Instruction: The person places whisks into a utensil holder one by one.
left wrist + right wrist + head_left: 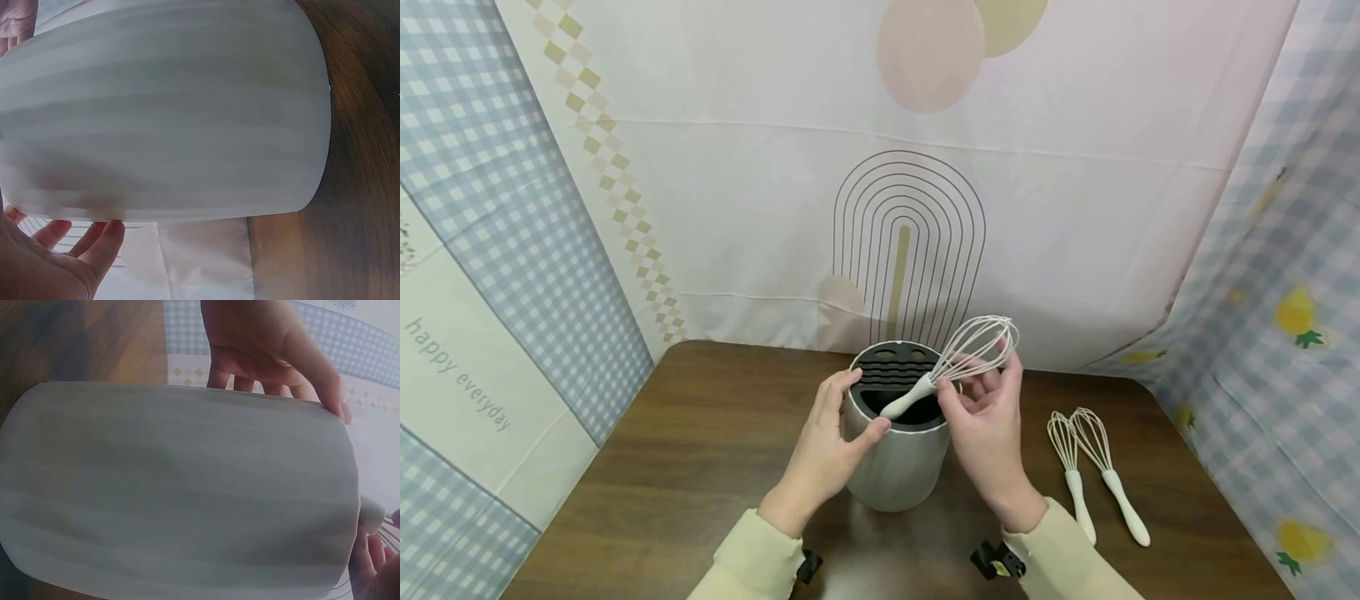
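A light grey utensil holder (895,471) with a black divided insert (891,375) stands upright on the table. My left hand (820,446) grips its left side, thumb at the front rim and fingers round the back; the left wrist view shows those fingers (103,250) along the wall. At the right of the rim, my right hand (988,437) pinches a white whisk (913,397) near where wires meet handle. The whisk slants over the holder's wide front opening, handle end low by the left thumb, wires up to the right.
Two more white whisks, one nearer (1078,504) and one farther right (1123,504), lie on the brown wooden table (700,467) to the right of the holder. A patterned white cloth (760,208) hangs behind the table, with blue checked cloths at both sides.
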Demonstrator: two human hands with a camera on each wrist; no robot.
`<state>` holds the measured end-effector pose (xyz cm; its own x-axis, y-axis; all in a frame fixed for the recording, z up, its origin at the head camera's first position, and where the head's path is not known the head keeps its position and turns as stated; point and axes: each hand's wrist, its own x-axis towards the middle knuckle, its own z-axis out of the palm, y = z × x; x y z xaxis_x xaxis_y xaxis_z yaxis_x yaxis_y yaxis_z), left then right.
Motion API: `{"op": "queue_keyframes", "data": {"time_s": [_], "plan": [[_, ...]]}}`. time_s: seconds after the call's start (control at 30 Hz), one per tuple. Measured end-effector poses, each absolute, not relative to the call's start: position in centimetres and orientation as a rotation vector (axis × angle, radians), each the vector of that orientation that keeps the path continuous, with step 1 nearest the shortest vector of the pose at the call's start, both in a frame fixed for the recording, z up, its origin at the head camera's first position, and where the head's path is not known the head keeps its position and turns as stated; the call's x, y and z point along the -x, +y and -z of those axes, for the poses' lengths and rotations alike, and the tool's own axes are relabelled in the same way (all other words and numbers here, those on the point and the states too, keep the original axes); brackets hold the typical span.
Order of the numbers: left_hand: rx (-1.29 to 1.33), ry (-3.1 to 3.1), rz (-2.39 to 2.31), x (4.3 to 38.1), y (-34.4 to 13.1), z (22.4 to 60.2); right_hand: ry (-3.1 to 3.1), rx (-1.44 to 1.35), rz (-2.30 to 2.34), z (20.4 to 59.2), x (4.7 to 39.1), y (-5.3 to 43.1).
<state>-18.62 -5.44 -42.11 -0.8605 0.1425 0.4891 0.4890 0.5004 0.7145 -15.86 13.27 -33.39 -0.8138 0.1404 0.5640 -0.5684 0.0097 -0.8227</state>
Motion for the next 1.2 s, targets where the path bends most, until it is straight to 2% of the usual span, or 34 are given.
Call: {"op": "queue_keyframes", "data": {"time_s": [0.53,1.2], "plan": [[0.505,-2.378,1.259,18.5,-5.4,41.9,-1.973,-0.524,-1.708,33.7,15.6,12.9],[0.512,-2.406,1.261,18.6,-5.5,42.0,-2.069,-0.782,-1.327,33.4,14.7,12.4]]}}
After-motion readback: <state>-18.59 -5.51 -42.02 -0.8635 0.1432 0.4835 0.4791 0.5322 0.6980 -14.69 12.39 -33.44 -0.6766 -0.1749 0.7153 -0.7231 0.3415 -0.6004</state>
